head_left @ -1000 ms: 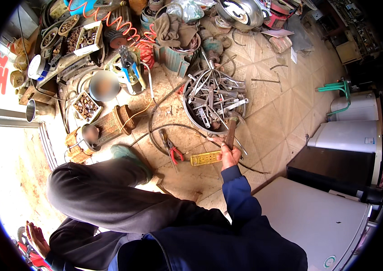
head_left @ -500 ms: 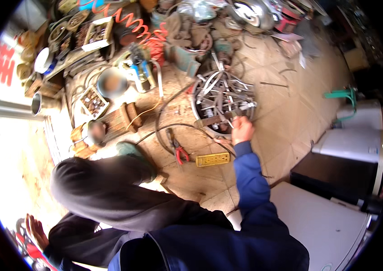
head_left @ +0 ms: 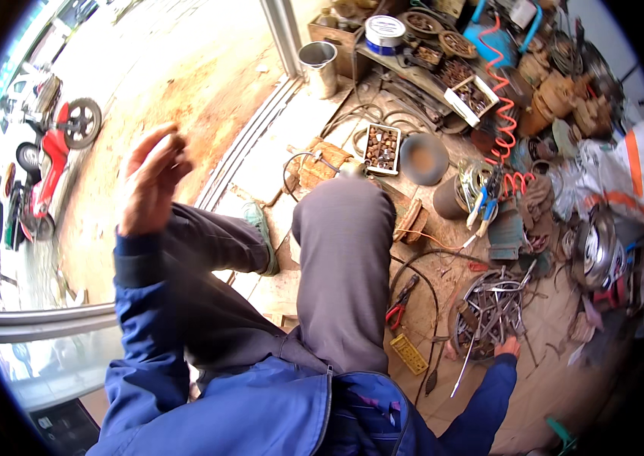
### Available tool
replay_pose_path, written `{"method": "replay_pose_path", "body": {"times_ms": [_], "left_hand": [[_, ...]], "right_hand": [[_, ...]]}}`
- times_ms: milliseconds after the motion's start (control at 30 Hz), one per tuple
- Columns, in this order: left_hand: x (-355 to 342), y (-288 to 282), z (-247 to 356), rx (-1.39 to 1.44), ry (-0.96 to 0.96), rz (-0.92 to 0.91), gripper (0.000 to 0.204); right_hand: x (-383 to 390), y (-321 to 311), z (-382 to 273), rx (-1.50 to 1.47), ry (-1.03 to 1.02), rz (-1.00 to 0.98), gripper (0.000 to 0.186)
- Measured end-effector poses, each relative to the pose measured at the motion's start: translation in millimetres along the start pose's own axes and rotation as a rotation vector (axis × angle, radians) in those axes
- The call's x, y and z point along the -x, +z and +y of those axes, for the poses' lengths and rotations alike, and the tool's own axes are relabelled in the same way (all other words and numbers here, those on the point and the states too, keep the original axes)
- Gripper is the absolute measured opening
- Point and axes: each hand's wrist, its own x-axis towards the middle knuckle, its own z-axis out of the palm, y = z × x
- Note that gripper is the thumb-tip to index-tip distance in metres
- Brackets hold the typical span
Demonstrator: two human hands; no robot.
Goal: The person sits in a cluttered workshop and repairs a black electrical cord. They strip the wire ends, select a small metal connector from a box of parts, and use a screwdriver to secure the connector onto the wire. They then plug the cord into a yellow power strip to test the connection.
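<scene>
Raised on the left beside the doorway is my left hand (head_left: 151, 178), its loosely bent fingers apart, slightly blurred and seemingly empty. My right hand (head_left: 506, 348) reaches to the lower right edge of a round pan of metal tools (head_left: 489, 308); its fingertips are hard to make out among them. A long thin metal rod (head_left: 460, 372) sticks out over the pan's near side. Left of the pan lie red-handled pliers (head_left: 401, 308), a yellow perforated block (head_left: 409, 352) and black cable (head_left: 437, 300). My bent knee is in the middle.
An open doorway with a metal track (head_left: 253, 135) is on the left; a red motorcycle (head_left: 50, 163) stands outside. A cluttered low bench (head_left: 382, 59) holds trays of small parts. A red coiled hose (head_left: 504, 125), blue-handled tool (head_left: 485, 205) and white sack (head_left: 633, 175) crowd the right.
My view has swung left toward the doorway. My left hand has lifted from low beside my leg. My right hand, earlier holding a brown flat bar, has moved it into the pan.
</scene>
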Motion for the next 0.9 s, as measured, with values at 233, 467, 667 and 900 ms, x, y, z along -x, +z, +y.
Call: {"method": "replay_pose_path", "body": {"times_ms": [233,467,667,900], "left_hand": [[-30,31,-111,0.407,-0.221,0.084,0.03],[-26,32,-229,0.401,-0.459,0.248,0.02],[-58,46,-283,0.508,-0.532,0.316,0.025],[-100,56,-332,0.315,-0.602,0.448,0.012]], "right_hand": [[2,-147,24,0.197,-0.016,0.07,0.039],[91,-384,-201,-0.618,-0.317,0.211,0.03],[115,-415,-483,-0.687,-0.915,0.105,0.03],[86,-336,-611,-0.437,-1.157,0.01,0.03]]}}
